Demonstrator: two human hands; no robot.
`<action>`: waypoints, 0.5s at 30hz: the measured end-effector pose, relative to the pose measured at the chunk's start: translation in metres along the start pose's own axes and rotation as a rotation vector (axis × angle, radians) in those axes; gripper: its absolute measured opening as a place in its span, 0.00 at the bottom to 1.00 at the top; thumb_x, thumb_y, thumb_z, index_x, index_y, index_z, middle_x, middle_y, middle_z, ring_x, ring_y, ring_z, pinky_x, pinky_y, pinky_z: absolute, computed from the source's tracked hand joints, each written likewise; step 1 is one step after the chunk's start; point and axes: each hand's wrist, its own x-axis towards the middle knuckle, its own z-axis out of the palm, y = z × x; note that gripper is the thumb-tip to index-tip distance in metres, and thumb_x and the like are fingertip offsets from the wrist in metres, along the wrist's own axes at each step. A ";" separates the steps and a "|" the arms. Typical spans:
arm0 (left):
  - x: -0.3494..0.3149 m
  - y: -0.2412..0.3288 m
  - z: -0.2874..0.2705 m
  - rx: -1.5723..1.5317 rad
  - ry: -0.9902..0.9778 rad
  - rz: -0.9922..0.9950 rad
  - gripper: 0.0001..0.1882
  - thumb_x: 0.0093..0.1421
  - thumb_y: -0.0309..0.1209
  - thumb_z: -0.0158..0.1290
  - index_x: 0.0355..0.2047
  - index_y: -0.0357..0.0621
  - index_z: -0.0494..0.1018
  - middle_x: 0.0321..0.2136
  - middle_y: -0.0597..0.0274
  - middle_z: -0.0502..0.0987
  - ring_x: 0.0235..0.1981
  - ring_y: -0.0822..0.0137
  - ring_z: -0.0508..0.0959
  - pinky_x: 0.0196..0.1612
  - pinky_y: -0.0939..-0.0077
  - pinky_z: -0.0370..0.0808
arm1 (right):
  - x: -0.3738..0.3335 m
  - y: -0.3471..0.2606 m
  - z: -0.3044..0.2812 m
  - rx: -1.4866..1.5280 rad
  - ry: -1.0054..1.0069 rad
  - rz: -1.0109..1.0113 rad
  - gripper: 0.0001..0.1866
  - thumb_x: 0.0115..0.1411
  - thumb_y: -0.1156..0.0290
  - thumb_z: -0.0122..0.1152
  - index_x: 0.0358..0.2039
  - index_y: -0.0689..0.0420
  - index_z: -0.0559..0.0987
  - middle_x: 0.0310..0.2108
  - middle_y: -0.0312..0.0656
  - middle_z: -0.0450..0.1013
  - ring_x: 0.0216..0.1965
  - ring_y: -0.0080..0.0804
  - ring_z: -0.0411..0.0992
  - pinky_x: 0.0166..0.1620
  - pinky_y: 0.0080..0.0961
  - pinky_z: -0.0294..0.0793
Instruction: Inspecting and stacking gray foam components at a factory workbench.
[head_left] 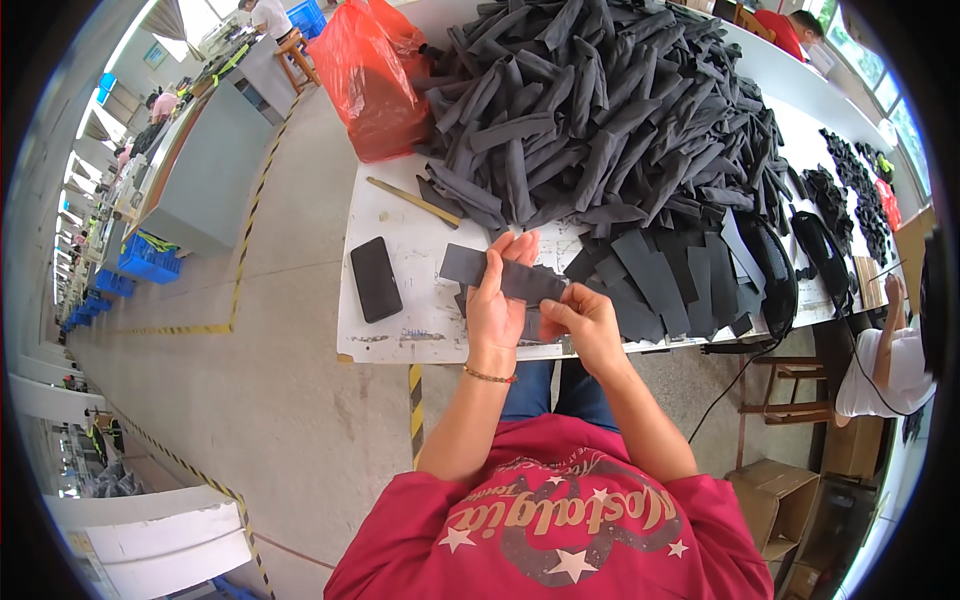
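Observation:
A flat dark grey fabric strip (465, 266) is stretched between my two hands, just above the near edge of the white table (352, 335). My left hand (494, 315) is palm up under the strip, with the thumb pressed over it. At the strip's right end, my right hand (590, 325) pinches it between thumb and fingers. Flat dark cut pieces (650, 275) lie spread just right of my hands. Beyond them rises a large heap of folded dark grey fabric pieces (600, 120). Several more dark pieces are partly hidden beneath my hands.
A black phone (376, 279) and a long brass-coloured tool (415, 202) lie left on the table, near a red plastic bag (370, 80). Black curved items (770, 270) stand at the right. Another person (880, 365) sits beyond, near a wooden stool (795, 390) and cardboard boxes (775, 500).

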 end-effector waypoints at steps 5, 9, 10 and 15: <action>0.010 0.013 -0.014 -0.039 0.001 0.117 0.19 0.68 0.38 0.44 0.51 0.33 0.66 0.46 0.49 0.77 0.57 0.51 0.70 0.66 0.60 0.60 | -0.007 0.003 -0.029 -0.075 0.063 0.018 0.10 0.63 0.68 0.58 0.34 0.64 0.76 0.23 0.40 0.75 0.23 0.25 0.74 0.29 0.21 0.76; 0.002 0.014 -0.004 0.009 -0.011 0.085 0.18 0.68 0.37 0.45 0.50 0.34 0.67 0.45 0.48 0.77 0.57 0.51 0.70 0.66 0.60 0.59 | 0.004 -0.016 0.011 -0.007 0.119 -0.101 0.12 0.64 0.68 0.56 0.39 0.66 0.76 0.26 0.38 0.74 0.26 0.24 0.74 0.31 0.21 0.77; 0.002 0.012 -0.003 0.015 -0.012 0.067 0.18 0.68 0.36 0.46 0.50 0.34 0.67 0.45 0.49 0.77 0.57 0.51 0.70 0.66 0.60 0.59 | 0.007 -0.017 0.014 0.006 0.090 -0.103 0.12 0.64 0.69 0.56 0.40 0.67 0.76 0.25 0.38 0.74 0.26 0.23 0.74 0.31 0.21 0.76; 0.001 0.007 -0.008 -0.036 -0.027 0.035 0.18 0.68 0.35 0.46 0.50 0.32 0.67 0.45 0.49 0.77 0.57 0.50 0.69 0.66 0.59 0.59 | 0.008 0.007 0.014 -0.102 0.116 -0.203 0.10 0.64 0.72 0.57 0.35 0.68 0.77 0.26 0.38 0.75 0.27 0.23 0.74 0.32 0.20 0.75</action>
